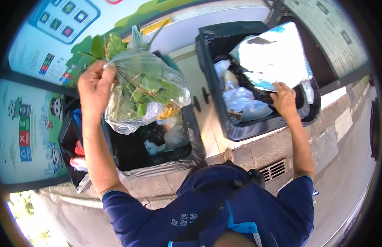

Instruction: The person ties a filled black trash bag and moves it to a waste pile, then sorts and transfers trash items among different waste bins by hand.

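Observation:
My left hand (97,83) pinches the gathered neck of a clear plastic bag (147,89) and holds it above the left dark bin (198,145). Green leaves and stems fill the bag, along with something crumpled and yellow; some leaves stick out at the top. On the right, the fingertips of my right hand (284,100) meet the lower edge of a shiny silver sheet or flat bag (273,55). Glare washes out its surface. It slants over the right dark bin (203,58), and whether my fingers grip it is unclear.
Knotted plastic bags (245,103) lie in the right bin, and more rubbish (175,137) in the left one. A third bin (65,139) stands at far left. Printed panels (27,129) enclose the bins. A kerb (259,151) with a drain grate (273,170) runs before my feet.

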`<state>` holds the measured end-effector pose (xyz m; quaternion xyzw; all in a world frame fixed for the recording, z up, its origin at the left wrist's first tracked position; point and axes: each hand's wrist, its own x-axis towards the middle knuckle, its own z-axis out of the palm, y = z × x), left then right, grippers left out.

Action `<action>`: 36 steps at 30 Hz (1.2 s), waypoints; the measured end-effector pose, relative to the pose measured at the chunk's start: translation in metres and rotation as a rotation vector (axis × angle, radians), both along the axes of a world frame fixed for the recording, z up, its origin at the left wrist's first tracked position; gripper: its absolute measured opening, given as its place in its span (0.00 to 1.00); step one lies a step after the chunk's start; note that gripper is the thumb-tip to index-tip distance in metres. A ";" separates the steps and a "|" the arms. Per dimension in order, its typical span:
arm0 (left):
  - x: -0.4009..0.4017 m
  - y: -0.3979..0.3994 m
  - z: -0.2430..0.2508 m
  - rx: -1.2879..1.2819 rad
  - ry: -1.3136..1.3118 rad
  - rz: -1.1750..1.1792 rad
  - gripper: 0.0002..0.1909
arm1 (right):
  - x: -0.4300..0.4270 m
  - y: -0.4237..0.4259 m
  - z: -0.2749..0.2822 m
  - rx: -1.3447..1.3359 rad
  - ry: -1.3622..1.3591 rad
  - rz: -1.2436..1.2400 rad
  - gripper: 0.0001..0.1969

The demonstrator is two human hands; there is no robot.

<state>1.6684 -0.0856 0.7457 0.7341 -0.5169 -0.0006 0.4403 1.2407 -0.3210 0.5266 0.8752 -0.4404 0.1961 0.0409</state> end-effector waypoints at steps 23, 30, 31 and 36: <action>-0.238 -0.171 -0.200 0.268 0.591 -0.630 0.24 | 0.014 0.000 -0.003 0.223 -0.017 -0.142 0.43; -0.123 -0.008 -0.194 0.038 0.752 -0.276 0.24 | 0.074 -0.070 -0.041 0.472 0.046 -0.066 0.41; -0.110 0.018 -0.192 -0.038 0.871 -0.106 0.23 | 0.081 -0.075 -0.052 0.560 0.143 -0.128 0.42; -0.062 0.156 -0.197 -0.165 0.879 0.482 0.19 | 0.118 -0.082 -0.110 0.562 0.478 -0.177 0.41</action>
